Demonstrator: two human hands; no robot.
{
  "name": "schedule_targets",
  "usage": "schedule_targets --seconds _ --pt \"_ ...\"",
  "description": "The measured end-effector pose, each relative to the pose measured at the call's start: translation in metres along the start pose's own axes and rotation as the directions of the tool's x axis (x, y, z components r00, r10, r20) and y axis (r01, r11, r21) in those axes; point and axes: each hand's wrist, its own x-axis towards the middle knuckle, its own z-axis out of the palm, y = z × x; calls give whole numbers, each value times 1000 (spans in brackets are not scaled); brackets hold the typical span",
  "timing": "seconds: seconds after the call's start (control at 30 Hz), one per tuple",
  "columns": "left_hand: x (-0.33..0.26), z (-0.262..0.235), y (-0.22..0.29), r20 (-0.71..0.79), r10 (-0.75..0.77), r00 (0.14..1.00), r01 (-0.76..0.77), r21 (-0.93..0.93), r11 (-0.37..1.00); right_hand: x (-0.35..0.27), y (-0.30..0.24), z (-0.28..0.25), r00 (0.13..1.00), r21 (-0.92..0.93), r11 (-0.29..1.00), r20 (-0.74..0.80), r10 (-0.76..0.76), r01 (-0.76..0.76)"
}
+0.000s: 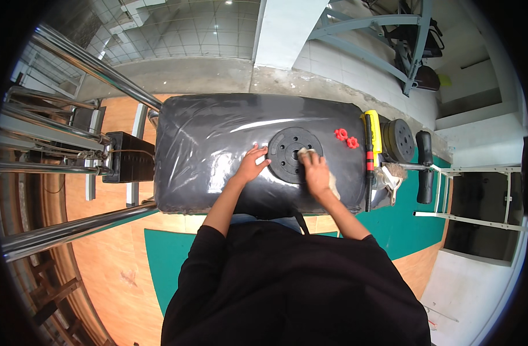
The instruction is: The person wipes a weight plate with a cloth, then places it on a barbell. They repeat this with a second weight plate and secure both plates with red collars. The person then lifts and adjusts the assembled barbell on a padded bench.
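A round black weight plate (284,164) with a ring of small holes lies flat on a dark padded bench (189,138) with a glossy cover. My left hand (252,166) rests at the plate's left edge, its fingers spread and holding nothing. On the plate's right side, my right hand (317,173) presses down a pale cloth (334,185), part of which hangs out below the fingers. Two red star-shaped collar nuts (346,138) sit on the bench to the right of the plate.
A black bar with a red band (369,164) and a yellow object (374,130) lie at the bench's right end. Beyond are more weight plates (400,140) and black foam rollers (424,167). Chrome rails (91,63) and a black weight stack (128,158) stand at left.
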Motion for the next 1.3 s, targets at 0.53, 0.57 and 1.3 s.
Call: schedule_targets --seconds 0.53,0.57,1.3 --pt "-2 -2 12 2 -45 999 45 -19 999 -23 9 -18 988 59 989 77 132 -137" --pt "-4 -3 12 11 -58 998 58 -11 998 -26 -4 -14 984 110 979 71 166 -173" --pt "-7 2 1 29 116 993 -119 210 970 30 52 0 993 227 967 -11 121 -115"
